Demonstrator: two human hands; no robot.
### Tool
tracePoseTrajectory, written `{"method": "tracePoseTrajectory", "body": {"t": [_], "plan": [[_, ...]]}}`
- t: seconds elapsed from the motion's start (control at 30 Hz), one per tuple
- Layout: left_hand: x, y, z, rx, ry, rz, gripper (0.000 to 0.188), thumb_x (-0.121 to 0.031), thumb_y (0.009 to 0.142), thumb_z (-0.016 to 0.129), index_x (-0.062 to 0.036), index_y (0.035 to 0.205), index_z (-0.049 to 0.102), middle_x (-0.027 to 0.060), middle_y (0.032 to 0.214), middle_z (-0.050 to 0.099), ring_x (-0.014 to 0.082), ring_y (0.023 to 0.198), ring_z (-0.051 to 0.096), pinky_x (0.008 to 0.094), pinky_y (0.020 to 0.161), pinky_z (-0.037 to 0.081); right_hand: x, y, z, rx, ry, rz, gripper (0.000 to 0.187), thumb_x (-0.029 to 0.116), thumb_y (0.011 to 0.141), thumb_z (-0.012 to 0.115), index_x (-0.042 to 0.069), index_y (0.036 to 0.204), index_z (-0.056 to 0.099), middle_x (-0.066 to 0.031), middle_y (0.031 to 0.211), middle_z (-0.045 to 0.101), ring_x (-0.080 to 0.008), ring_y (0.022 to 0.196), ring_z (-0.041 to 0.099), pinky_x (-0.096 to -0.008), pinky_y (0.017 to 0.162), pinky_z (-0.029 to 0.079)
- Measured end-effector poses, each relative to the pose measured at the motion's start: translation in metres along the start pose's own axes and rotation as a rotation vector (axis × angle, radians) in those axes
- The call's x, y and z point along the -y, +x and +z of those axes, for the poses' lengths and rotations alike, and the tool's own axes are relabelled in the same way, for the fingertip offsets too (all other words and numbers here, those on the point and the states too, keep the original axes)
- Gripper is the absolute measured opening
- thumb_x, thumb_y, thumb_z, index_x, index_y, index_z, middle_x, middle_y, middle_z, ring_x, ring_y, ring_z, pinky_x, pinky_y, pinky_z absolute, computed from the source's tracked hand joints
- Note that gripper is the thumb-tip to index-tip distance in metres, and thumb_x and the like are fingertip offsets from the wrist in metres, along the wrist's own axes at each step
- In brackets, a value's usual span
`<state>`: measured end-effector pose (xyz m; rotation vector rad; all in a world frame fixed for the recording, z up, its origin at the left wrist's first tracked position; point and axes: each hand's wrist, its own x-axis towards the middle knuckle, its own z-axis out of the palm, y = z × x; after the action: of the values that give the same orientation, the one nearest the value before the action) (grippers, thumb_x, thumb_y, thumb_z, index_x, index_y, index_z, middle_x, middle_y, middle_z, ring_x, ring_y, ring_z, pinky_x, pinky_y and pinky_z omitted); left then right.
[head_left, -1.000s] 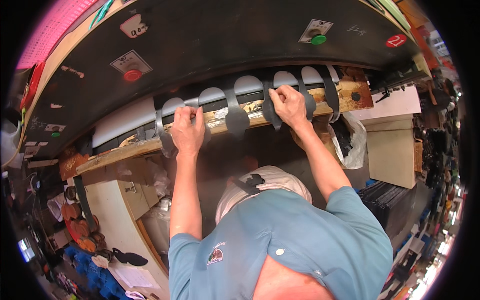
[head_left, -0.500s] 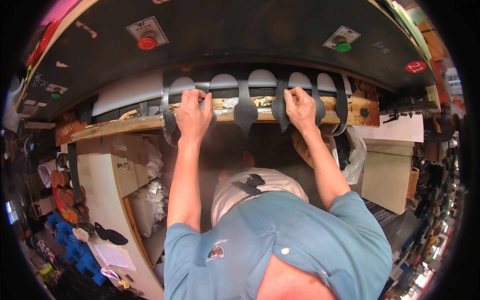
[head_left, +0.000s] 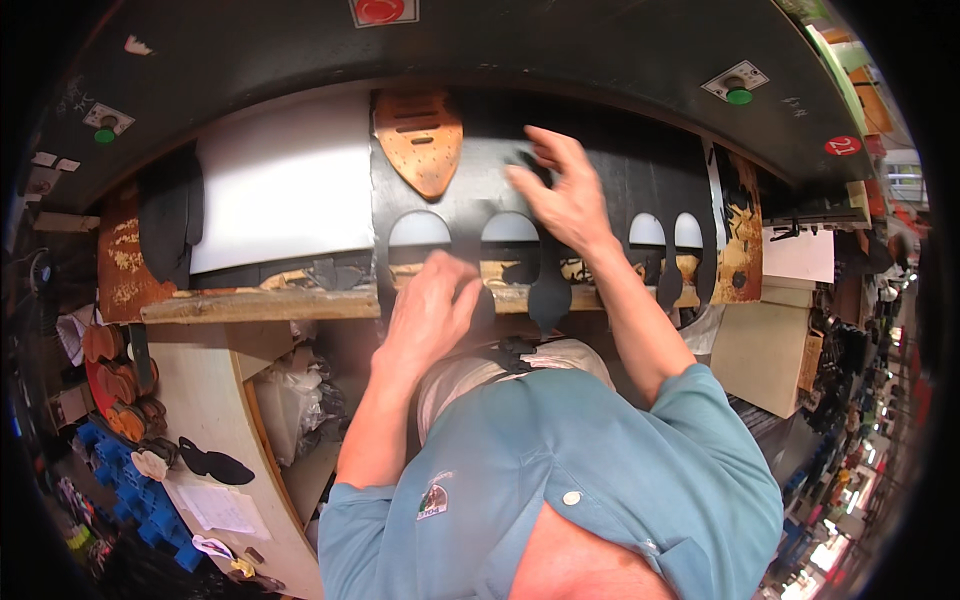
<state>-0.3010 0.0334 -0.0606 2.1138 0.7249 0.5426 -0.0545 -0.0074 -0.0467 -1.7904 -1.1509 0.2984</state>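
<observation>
A black sheet (head_left: 500, 172) with a row of rounded cut-outs lies over a white board (head_left: 285, 185), its scalloped strips hanging past the wooden front edge. On the sheet's left part rests an orange-brown tapered cutting die (head_left: 420, 140) with slots, its point toward me. My right hand (head_left: 568, 195) is raised above the sheet, right of the die, thumb and fingers spread with nothing between them. Nearer to me, my left hand (head_left: 428, 310) is over the cut-outs at the front edge, slightly blurred, thumb and fingers apart; whether it touches the sheet is unclear.
A dark machine beam (head_left: 560, 50) with a red button (head_left: 380, 10) and green buttons spans the far side. The wooden ledge (head_left: 260, 305) runs along the front. Below it stand a pale cabinet (head_left: 190, 370) at left and a beige box (head_left: 755, 350) at right.
Both hands have left their pinch on the sheet's strips. My right hand has moved up and left over the sheet. The view has shifted, bringing the die and more sheet into sight.
</observation>
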Motion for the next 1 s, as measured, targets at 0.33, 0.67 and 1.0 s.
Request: {"method": "tracePoseTrajectory", "body": {"t": [0.33, 0.67, 1.0], "plan": [[0.065, 0.095, -0.035, -0.334, 0.363, 0.137, 0.043, 0.002, 0.099, 0.061, 0.0046, 0.142, 0.06, 0.025, 0.147, 0.062, 0.0454, 0.14, 0.056, 0.0518, 0.114, 0.047, 0.035, 0.056, 0.116, 0.105, -0.431, -0.103, 0.098, 0.035, 0.07, 0.088, -0.007, 0.151, 0.052, -0.0477, 0.155, 0.033, -0.0584, 0.133, 0.046, -0.06, 0.112, 0.045], [0.038, 0.099, -0.032, -0.225, 0.336, 0.128, 0.047, -0.014, 0.096, 0.077, 0.0058, 0.137, 0.064, 0.0256, 0.152, 0.058, 0.0442, 0.145, 0.052, 0.0542, 0.117, 0.044, 0.028, 0.071, 0.017, 0.129, 0.829, 0.384, 0.096, 0.02, 0.074, 0.08, -0.01, 0.158, 0.044, -0.023, 0.155, 0.052, -0.0316, 0.146, 0.05, -0.0415, 0.124, 0.035], [0.003, 0.126, 0.01, -0.031, -0.452, 0.108, 0.053, -0.016, 0.101, 0.076, 0.0064, 0.146, 0.06, 0.0267, 0.148, 0.063, 0.0362, 0.131, 0.067, 0.0404, 0.111, 0.053, 0.015, 0.061, 0.019, 0.124, 0.96, 0.39, 0.096, 0.027, 0.078, 0.077, -0.011, 0.159, 0.041, -0.0216, 0.15, 0.054, -0.0287, 0.139, 0.052, -0.0381, 0.117, 0.04]]}}
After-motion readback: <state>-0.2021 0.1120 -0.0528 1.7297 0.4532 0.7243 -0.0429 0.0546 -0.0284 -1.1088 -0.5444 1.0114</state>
